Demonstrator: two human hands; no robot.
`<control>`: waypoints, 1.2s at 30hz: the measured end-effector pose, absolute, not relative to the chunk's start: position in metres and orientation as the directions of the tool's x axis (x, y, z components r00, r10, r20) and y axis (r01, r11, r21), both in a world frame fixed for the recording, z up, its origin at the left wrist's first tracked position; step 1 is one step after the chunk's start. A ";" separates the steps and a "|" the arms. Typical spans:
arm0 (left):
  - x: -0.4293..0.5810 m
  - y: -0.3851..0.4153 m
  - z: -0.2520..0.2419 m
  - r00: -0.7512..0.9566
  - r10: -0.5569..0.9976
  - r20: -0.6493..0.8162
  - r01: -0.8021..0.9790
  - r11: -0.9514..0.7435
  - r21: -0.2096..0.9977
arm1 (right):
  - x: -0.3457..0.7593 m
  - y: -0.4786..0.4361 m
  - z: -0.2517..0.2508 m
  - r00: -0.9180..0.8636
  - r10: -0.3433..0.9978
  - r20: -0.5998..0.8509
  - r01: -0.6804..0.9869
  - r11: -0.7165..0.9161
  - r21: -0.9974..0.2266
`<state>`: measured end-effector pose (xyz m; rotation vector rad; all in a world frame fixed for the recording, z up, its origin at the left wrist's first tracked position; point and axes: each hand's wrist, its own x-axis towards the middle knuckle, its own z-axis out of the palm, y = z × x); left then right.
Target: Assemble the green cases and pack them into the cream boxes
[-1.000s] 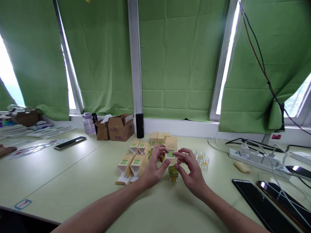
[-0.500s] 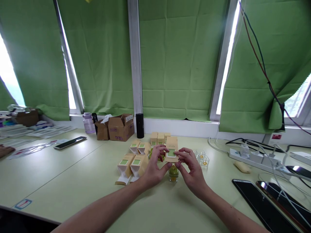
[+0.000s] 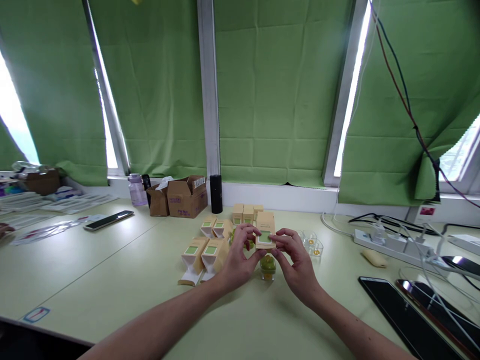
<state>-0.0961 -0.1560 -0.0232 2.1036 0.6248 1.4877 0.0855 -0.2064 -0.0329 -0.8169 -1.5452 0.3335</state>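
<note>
Both my hands hold a small tan carton with a green label (image 3: 265,231) just above the table. My left hand (image 3: 239,257) pinches its left side and bottom edge. My right hand (image 3: 296,260) pinches its right side. Directly under the carton a small clear jar with green contents (image 3: 267,266) stands on the table. Several more tan cartons (image 3: 204,252) lie open to the left, and closed ones (image 3: 247,213) stand behind.
Clear jars with yellow contents (image 3: 314,247) sit right of my hands. A power strip with cables (image 3: 390,242) and dark phones (image 3: 403,311) lie at the right. Brown cardboard boxes (image 3: 186,196), a black cylinder (image 3: 215,194), a bottle (image 3: 136,190) and a phone (image 3: 108,220) are at the back left.
The carton was lifted a little and my fingers closed tighter round its lower end; my hands otherwise stayed over the green jar.
</note>
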 end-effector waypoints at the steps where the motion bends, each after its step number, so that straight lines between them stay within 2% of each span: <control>1: -0.096 -0.156 -0.023 0.300 0.619 0.726 0.089 -0.776 0.625 | 0.085 -0.206 -0.033 0.048 0.664 0.746 0.295 0.704 -0.645; 28: -0.093 -0.158 -0.021 0.278 0.637 0.719 0.124 -0.766 0.631 | 0.084 -0.208 -0.031 0.046 0.664 0.747 0.283 0.708 -0.647; 36: -0.097 -0.156 -0.022 0.294 0.595 0.748 0.122 -0.799 0.588 | 0.085 -0.207 -0.033 0.028 0.695 0.718 0.317 0.675 -0.666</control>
